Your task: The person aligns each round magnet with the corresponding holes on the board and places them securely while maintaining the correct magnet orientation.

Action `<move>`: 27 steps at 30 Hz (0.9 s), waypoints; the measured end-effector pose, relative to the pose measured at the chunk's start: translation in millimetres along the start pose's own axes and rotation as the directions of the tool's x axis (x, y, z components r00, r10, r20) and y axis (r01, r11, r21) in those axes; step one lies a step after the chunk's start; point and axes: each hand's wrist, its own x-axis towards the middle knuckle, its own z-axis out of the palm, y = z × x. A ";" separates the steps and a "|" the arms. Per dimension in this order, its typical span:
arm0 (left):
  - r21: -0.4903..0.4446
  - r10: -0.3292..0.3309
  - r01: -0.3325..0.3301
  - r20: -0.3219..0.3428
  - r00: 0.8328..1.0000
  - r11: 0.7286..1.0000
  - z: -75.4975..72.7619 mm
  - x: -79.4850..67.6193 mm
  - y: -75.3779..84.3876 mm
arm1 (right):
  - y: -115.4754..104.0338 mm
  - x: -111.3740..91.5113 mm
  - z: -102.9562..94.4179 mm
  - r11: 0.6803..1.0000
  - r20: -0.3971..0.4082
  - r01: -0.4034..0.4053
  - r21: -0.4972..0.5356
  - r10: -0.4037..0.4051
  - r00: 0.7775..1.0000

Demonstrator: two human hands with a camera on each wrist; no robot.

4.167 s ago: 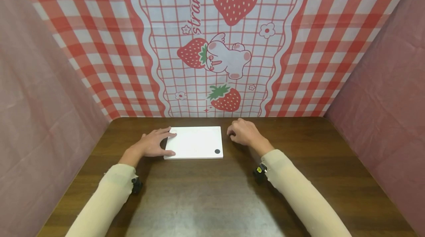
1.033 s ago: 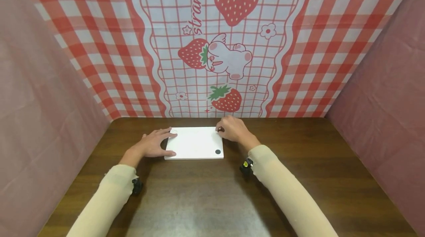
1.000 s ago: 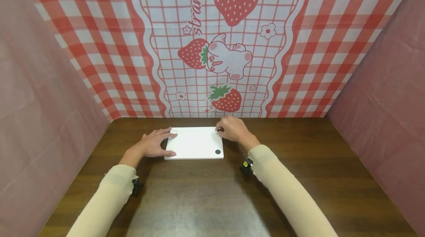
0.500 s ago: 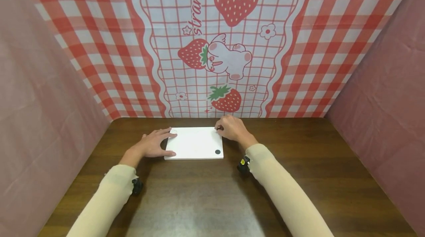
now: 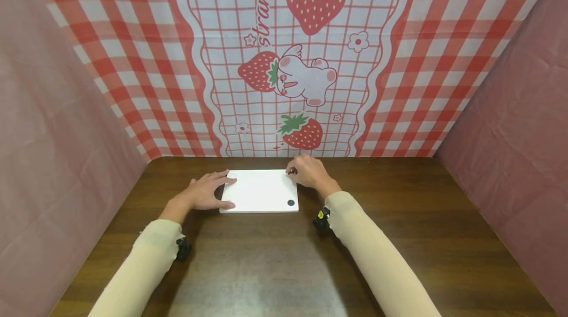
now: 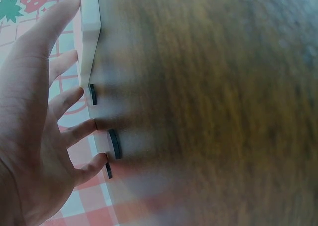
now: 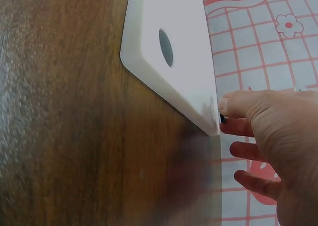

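A white rectangular board (image 5: 259, 191) lies flat near the table's back edge. Flush in its near right corner is a black disc (image 5: 291, 202). My left hand (image 5: 205, 193) rests at the board's left side, fingers spread, with the thumb and a fingertip touching its top. Under and beside those fingers, the left wrist view shows black discs on the table, including a larger-looking disc (image 6: 115, 144). My right hand (image 5: 309, 171) is over the board's far right corner. Between its thumb and index finger it pinches a small black disc (image 7: 222, 118), mostly hidden; the other fingers are loosely bent.
The brown wooden table (image 5: 262, 263) extends toward me and to both sides. A strawberry-print checked cloth (image 5: 306, 75) hangs directly behind it. Pink cloths stand left and right. A small dark camera (image 5: 321, 221) sits on my right wrist.
My right hand has come left from the bare table onto the board's far right corner, then shifted only slightly. The left hand and the board have stayed in place.
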 end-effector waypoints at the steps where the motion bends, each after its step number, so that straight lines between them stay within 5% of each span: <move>1: -0.002 -0.001 0.001 0.000 1.000 1.000 0.0 0.1 0.0 | -0.1 0.1 0.3 1.000 0.005 -0.002 0.004 0.002 1.000; 27: -0.007 0.010 -0.010 0.004 1.000 1.000 -2.0 -2.1 1.3 | -7.3 6.6 4.3 0.999 0.049 -0.011 -0.047 0.013 0.999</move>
